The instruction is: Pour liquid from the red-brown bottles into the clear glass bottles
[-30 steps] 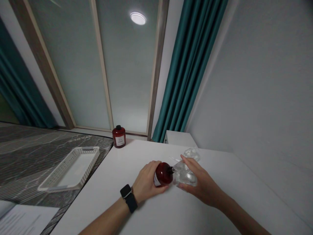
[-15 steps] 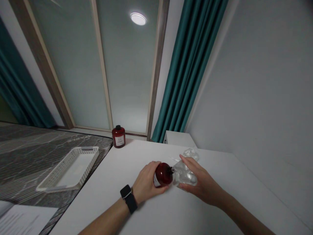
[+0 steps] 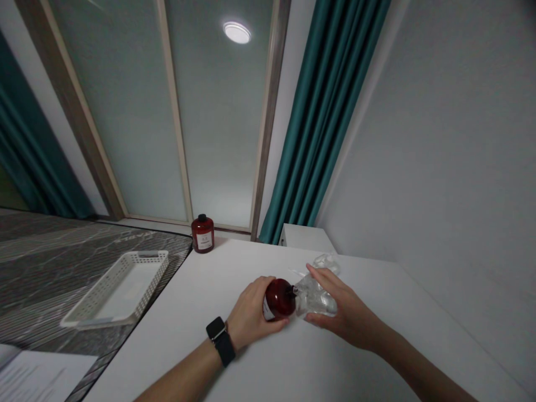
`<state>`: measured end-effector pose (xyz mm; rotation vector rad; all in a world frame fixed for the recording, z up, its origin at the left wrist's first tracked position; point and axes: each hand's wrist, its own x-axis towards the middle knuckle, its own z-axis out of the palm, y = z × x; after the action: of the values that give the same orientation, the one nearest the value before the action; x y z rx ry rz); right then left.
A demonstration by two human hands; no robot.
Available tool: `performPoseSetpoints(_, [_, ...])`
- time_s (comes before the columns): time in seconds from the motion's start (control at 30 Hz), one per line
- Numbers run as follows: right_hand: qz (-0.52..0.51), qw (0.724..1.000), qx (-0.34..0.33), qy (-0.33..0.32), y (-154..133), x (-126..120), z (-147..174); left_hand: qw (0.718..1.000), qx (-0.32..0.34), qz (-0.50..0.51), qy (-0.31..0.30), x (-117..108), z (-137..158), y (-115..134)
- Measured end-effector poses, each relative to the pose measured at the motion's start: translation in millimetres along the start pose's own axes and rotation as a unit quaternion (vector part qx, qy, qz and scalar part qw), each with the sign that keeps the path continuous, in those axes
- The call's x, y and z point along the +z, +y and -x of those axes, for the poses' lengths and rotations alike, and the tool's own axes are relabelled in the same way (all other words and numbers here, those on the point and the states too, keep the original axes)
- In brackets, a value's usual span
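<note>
My left hand (image 3: pixel 256 310), a dark watch on its wrist, is wrapped round a dark red bottle (image 3: pixel 281 300). That bottle leans over to the right, its black neck (image 3: pixel 292 292) pointing that way and a bit of white label showing by my fingers. Between the thumb and fingers of my right hand (image 3: pixel 341 304) is a clear, crinkled plastic pouch (image 3: pixel 312 296). The pouch's narrow end meets the bottle's neck; I cannot tell how the two join. More clear plastic (image 3: pixel 329 262) shows just behind my right fingers.
Another red bottle (image 3: pixel 203 234) with a black cap stands upright at the white table's (image 3: pixel 234 268) far left corner. Left of the table, a white perforated basket (image 3: pixel 144 293) and printed paper (image 3: pixel 39 374) lie on a dark patterned surface (image 3: pixel 98 240). A white cabinet (image 3: pixel 307 237) stands beyond.
Almost nothing differs. My right hand and the clear pouch have shifted very slightly left; my left hand keeps its hold on the red bottle.
</note>
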<state>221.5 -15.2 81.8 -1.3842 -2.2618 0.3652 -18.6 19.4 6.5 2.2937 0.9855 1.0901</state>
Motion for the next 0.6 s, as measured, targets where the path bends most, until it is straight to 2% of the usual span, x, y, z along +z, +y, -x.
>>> performPoseSetpoints(0.6, [0.005, 1.0, 0.002, -0.023, -2.0, -3.7, -2.3, 1.0, 0.002, 0.018, 0.006, -0.2, -0.6, -0.9])
